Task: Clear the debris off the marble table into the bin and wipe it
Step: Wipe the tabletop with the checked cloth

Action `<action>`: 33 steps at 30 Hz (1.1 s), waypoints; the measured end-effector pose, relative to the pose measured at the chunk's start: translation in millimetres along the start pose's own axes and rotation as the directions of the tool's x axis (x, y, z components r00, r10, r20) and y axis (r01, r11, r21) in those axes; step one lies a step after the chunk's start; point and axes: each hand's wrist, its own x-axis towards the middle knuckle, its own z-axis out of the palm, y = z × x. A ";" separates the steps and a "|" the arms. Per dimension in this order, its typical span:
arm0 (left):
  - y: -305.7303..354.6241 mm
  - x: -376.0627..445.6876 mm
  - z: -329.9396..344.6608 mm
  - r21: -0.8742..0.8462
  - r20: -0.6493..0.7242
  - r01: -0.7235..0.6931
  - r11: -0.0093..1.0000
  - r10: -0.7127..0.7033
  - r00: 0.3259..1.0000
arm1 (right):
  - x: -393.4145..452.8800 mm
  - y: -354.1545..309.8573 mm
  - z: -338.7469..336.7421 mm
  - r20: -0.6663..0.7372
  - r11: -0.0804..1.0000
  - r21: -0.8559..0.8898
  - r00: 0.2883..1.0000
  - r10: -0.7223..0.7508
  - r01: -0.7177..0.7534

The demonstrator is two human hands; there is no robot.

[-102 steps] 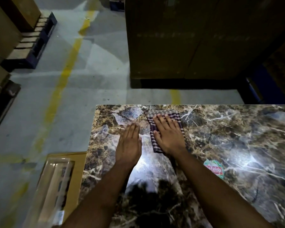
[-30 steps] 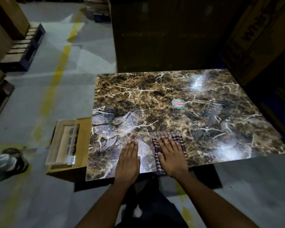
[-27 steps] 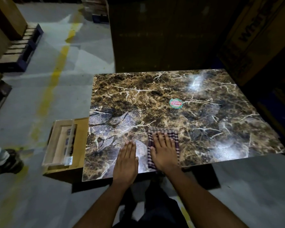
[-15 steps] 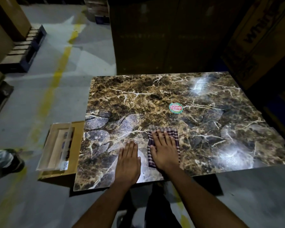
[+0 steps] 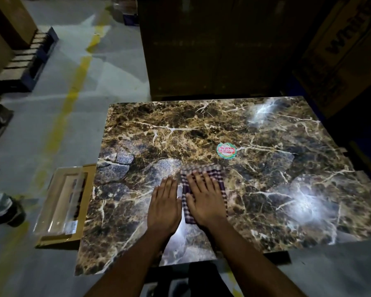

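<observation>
The right hand [image 5: 206, 200], fingers straight, presses flat on a checked cloth [image 5: 220, 174] lying on the marble table [image 5: 266, 168]. The left hand [image 5: 164, 207] rests flat beside it, holding nothing.

Both hands [image 5: 164, 207] [image 5: 206, 200] flat, fingers straight

I see bare marble across the desk [image 5: 266, 189] right of and beyond my hands, only a flat round sticker [image 5: 226, 150] there. A cardboard box [image 5: 88, 189] crowds its left edge; tall dark cartons [image 5: 212, 50] wall the far side.
</observation>
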 end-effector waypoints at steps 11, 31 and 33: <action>6.6 60.1 -3.8 0.030 0.003 0.053 0.998 -0.053 0.999 | 74.7 17.9 -16.3 -0.016 1.000 0.008 1.000 -0.016 0.016; 8.6 190.8 -10.7 -0.020 -0.037 0.089 0.996 -0.090 0.995 | 199.9 74.7 -38.9 -0.033 0.999 0.021 0.999 -0.044 0.044; 7.4 198.7 -11.5 -0.017 -0.034 0.088 0.996 -0.089 0.995 | 224.0 55.8 -39.8 -0.043 0.998 0.033 0.998 -0.048 0.049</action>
